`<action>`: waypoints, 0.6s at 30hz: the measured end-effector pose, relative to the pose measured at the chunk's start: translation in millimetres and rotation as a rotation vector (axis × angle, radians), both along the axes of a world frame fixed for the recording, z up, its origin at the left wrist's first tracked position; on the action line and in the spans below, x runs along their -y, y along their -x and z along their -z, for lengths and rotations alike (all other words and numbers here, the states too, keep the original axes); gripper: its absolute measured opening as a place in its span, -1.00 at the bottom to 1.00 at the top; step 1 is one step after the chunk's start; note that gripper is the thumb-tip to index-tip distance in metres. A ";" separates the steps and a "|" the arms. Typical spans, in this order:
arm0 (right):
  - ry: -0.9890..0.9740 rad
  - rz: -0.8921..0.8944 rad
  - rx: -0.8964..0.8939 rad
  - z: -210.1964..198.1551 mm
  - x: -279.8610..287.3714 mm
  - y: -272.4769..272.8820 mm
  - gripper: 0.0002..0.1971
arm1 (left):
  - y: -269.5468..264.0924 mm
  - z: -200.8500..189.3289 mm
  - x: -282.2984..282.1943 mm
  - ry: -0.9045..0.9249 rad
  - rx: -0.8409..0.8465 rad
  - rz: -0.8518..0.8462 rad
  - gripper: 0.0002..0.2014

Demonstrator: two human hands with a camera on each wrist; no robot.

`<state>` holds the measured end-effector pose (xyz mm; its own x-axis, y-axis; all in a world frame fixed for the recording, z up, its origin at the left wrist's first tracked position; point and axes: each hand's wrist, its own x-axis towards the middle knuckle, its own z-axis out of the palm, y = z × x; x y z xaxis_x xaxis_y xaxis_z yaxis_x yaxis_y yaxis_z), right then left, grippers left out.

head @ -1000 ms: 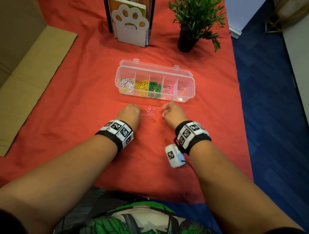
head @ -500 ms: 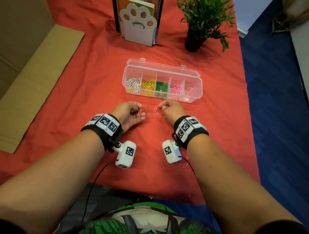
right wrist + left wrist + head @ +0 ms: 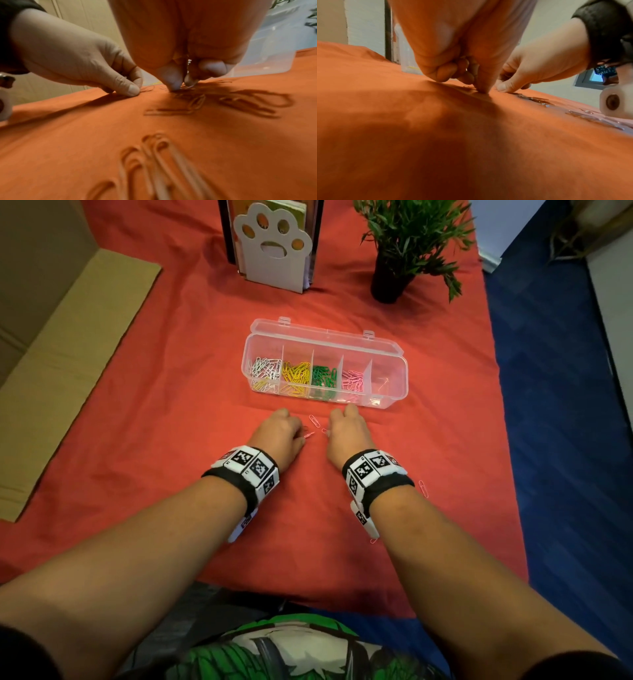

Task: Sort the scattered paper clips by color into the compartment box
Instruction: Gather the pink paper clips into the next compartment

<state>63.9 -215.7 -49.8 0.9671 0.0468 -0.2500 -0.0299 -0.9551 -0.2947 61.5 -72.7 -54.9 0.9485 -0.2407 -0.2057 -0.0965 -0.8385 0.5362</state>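
The clear compartment box (image 3: 394, 371) lies open on the red cloth, with white, yellow, green and pink clips in separate sections and one clip in the rightmost. Just in front of it, both hands are knuckles-up on the cloth. My left hand (image 3: 286, 433) has its fingers curled, with a pink clip (image 3: 309, 435) sticking out by the thumb; in the left wrist view the thumb tip (image 3: 482, 90) presses on the cloth. My right hand (image 3: 337, 428) pinches a clip (image 3: 189, 84) against the cloth with thumb and forefinger. Another pink clip (image 3: 314, 420) lies between the hands.
Several loose clips (image 3: 195, 104) lie under the right wrist, and one pink clip (image 3: 424, 489) lies beside it. A paw-shaped bookend (image 3: 274, 244) and a potted plant (image 3: 390, 278) stand behind the box. Flattened cardboard (image 3: 68, 354) lies to the left. The cloth's edge drops off at right.
My left hand has turned from palm-up to knuckles-up and come down onto the cloth. Fewer pink clips lie between the hands. The right hand stays low over the cloth.
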 end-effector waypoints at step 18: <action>0.175 -0.059 -0.014 -8.0 0.8 -4.8 -0.68 | -18.0 -30.7 7.8 1.173 -0.799 -0.701 -0.73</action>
